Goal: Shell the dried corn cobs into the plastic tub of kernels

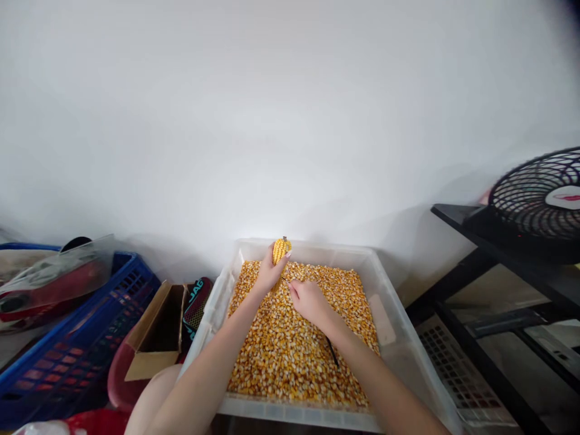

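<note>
My left hand [270,272] is wrapped round a yellow corn cob [281,250], held upright near the far side of a clear plastic bin [335,417]. Just below the cob, my right hand [310,300] is closed on a thin tool; its narrow tip shows by the fingers and its black handle end [332,352] sticks out under my wrist. My fingers hide the middle of the tool, so its exact kind is unclear. Loose corn kernels [290,356] lie in a thick layer in the bin under both hands.
A blue plastic basket [72,338] with a bagged red item stands at the left, near an open cardboard box [158,326] in a reddish basin [120,380]. To the right, a black fan [534,199] sits on a black rack [480,356]. A white wall [290,121] rises behind the bin.
</note>
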`<state>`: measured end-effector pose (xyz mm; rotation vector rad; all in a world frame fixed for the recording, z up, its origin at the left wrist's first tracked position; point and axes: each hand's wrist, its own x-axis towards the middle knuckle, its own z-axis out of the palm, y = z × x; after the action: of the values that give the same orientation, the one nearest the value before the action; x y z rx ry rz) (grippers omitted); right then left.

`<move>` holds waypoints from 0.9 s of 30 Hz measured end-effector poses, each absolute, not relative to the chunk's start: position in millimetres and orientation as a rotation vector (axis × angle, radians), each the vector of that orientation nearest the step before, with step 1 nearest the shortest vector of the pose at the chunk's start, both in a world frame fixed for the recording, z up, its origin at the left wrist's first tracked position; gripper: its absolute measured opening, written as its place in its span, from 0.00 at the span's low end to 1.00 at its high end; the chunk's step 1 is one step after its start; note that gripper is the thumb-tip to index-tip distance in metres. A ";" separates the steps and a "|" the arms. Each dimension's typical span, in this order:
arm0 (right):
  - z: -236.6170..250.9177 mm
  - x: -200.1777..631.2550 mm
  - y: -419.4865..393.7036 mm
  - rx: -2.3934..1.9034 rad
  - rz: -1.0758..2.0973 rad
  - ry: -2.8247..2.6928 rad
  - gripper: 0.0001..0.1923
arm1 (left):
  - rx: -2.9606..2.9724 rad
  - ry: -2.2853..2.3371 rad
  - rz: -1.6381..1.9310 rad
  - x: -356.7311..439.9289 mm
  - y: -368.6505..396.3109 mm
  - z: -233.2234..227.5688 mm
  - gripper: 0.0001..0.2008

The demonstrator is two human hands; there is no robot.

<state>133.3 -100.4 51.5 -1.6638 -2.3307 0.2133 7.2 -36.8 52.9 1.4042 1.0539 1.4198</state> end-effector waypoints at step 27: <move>51.4 150.6 -87.6 -1.474 0.580 -2.274 0.17 | 1.685 1.126 1.198 8.9 -37.7 42.0 0.22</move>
<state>150.6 -87.6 51.4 -1.4743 -2.2739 0.5801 8.9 -37.7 42.0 1.6854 1.1258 1.1978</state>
